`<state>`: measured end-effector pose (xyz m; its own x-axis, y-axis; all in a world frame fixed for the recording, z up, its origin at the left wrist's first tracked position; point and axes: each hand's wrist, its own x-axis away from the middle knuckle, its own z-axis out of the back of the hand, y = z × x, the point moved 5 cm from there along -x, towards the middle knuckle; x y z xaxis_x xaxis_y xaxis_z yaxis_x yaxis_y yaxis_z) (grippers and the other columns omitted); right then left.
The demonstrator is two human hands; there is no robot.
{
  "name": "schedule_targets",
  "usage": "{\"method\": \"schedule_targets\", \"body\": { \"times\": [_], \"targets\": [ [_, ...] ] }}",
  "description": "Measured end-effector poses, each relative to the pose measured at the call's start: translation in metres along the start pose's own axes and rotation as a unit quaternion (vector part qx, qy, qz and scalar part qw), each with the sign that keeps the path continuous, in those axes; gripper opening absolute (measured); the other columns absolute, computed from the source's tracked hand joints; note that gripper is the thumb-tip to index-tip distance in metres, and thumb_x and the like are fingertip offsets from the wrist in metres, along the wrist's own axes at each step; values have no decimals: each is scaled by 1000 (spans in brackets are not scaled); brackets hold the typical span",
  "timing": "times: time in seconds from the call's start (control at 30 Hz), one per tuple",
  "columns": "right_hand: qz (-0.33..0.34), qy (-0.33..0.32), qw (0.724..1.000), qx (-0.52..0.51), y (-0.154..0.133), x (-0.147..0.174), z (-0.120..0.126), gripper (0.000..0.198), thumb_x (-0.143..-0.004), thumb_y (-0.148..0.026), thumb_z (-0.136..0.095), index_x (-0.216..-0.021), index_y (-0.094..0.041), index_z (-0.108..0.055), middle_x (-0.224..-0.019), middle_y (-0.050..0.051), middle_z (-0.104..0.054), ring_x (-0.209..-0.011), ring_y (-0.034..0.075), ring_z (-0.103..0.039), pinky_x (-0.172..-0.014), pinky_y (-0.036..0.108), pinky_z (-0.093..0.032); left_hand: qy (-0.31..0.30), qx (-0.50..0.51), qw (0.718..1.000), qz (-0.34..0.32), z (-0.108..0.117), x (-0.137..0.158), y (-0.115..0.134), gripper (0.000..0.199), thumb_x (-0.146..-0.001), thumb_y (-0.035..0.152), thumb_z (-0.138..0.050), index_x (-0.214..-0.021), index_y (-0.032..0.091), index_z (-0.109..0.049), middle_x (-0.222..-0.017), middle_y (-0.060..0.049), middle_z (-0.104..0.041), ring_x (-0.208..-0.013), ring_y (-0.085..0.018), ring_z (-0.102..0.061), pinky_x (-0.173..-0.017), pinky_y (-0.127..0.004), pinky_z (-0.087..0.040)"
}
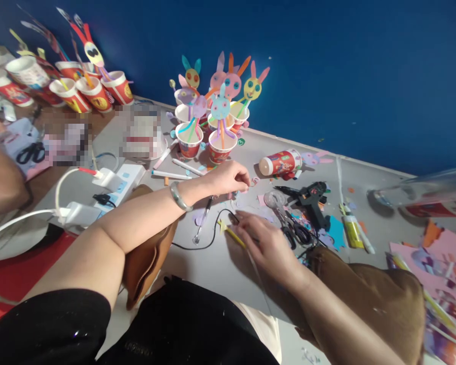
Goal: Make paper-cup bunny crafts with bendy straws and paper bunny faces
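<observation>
My left hand (228, 178), with a bangle (181, 196) on its wrist, hovers over the middle of the table. Its fingertips are pressed together; what they hold, if anything, is too small to make out. A small pink paper curl (255, 181) lies just beyond them. Palm down, my right hand (268, 246) rests nearer to me with fingers stretched out. A thin yellow stick (235, 237) runs under its fingers, with a yellow paper piece (222, 226) at the far end. Close by are a black cable (201, 248) and a pen (204, 218).
Paper cups (222, 147) with rabbit-faced paper figures stand along the blue wall. One cup (283, 163) lies on its side. Right of my hands are scissors (289, 223), a black glue gun (313, 200) and a glue bottle (352, 233). A power strip (125, 185) sits at left.
</observation>
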<state>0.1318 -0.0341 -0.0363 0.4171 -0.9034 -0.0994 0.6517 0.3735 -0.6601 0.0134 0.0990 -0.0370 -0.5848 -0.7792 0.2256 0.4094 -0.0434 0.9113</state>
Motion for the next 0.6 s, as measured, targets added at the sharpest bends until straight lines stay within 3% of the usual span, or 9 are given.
{"method": "schedule_targets", "body": {
  "times": [0.07,0.13,0.27,0.43,0.6],
  "targets": [
    [-49,58,997,7,23,-9,12,19,-98,-34,-55,-91,-22,-68,-99,10,-76,-95,25,-70,-86,39,-55,-2,-9,1000,-14,0,0,0,7,-81,8,-65,-85,11,-70,-77,-4,-74,-52,-8,-64,-46,-20,-46],
    [-108,74,991,-14,47,-16,15,24,-95,-38,-58,-85,-20,-71,-80,7,-73,-75,22,-66,-72,35,-51,-4,-20,1000,-21,-1,-1,-1,6,-81,8,-65,-83,12,-69,-76,-3,-73,-52,-8,-64,-47,-20,-47],
    [-163,46,981,-91,69,-24,7,33,-92,-47,-61,-85,-18,-76,-67,3,-71,-59,17,-58,-58,30,-43,-8,-31,999,-26,-2,-2,-2,7,-81,8,-64,-83,10,-70,-75,-4,-74,-51,-8,-64,-49,-20,-47],
    [-148,45,984,-94,65,-29,-2,36,-90,-50,-62,-83,-18,-77,-72,5,-75,-62,18,-62,-61,30,-46,-11,-33,999,-25,-4,-5,-4,12,-78,9,-64,-87,8,-72,-80,-7,-75,-50,-7,-61,-51,-22,-47],
    [-78,89,992,31,58,-28,5,25,-96,-38,-55,-93,-20,-73,-89,9,-77,-83,25,-70,-76,38,-53,-9,-16,999,-28,-2,-3,-3,14,-77,11,-64,-88,8,-72,-84,-8,-76,-54,-7,-62,-53,-22,-48]
  ]
}}
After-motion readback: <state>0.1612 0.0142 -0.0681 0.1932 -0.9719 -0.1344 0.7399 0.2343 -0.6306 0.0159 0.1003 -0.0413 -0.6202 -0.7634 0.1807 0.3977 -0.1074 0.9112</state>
